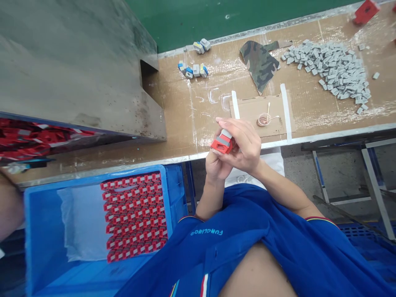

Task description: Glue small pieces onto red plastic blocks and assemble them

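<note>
A red-and-grey piece (222, 143) sits near the centre of the frame, raised over the front edge of the table and tilted, with a slot showing in its red end. The right hand (246, 142) pinches it, fingers bent over the top and thumb along the lower side. The left hand (217, 166) is curled beneath, touching the piece, but its fingertips are hidden, so I cannot tell how firmly it grips. Just right of the hands, a cardboard sheet (247, 108) lies under two white tape strips (286, 111), bearing a small round dish (262, 120) and a cotton swab (268, 108). Above the sheet is a camouflage cloth (261, 62); a heap of grey blocks (337, 72) spreads at upper right, with a red block (366, 11) near the corner. At upper centre, a few grey parts (196, 70) with blue and yellow areas rest on the table (213, 82). At lower left, a blue crate (163, 198) holds rows of red pieces (136, 214) beside a translucent sheet (85, 218). A grey metal housing (77, 70) fills the upper left; another person's arm (9, 206) shows at the left edge.
</note>
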`<state>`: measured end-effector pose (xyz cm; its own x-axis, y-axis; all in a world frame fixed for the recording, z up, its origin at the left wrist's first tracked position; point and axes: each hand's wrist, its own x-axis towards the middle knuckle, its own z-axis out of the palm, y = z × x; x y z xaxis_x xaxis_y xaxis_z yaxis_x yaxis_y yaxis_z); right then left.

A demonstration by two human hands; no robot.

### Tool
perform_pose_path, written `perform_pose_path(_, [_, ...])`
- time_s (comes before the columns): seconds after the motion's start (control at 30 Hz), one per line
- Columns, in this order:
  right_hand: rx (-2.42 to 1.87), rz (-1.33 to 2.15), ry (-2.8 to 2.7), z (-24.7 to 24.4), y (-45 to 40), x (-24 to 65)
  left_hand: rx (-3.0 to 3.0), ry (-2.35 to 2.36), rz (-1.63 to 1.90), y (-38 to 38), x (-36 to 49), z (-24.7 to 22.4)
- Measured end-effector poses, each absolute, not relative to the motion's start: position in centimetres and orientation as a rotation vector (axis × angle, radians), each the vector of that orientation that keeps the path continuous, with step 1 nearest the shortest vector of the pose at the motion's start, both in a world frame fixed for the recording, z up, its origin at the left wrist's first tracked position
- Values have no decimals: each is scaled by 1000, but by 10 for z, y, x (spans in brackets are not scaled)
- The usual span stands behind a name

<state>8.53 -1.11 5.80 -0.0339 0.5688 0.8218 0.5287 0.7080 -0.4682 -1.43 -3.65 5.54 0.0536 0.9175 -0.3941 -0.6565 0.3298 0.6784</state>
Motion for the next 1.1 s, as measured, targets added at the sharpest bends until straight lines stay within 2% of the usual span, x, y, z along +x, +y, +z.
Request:
perform_pose_path(0.43, [-818, 139, -1626, 54, -17, 85, 274, 932, 1198, -41, -17, 46])
perform_pose_path(0.67, [-724, 261, -1586, 64, -27, 92, 511, 707, 1288, -47, -13, 57])
perform_pose_path(0.87, [-730, 13, -1594, 81, -33, 107, 553, 598, 1262, -51, -1, 87])
perform_pose_path(1.1, [-705, -65, -1590, 82, -32, 109, 555, 559, 1195, -50, 3, 85])
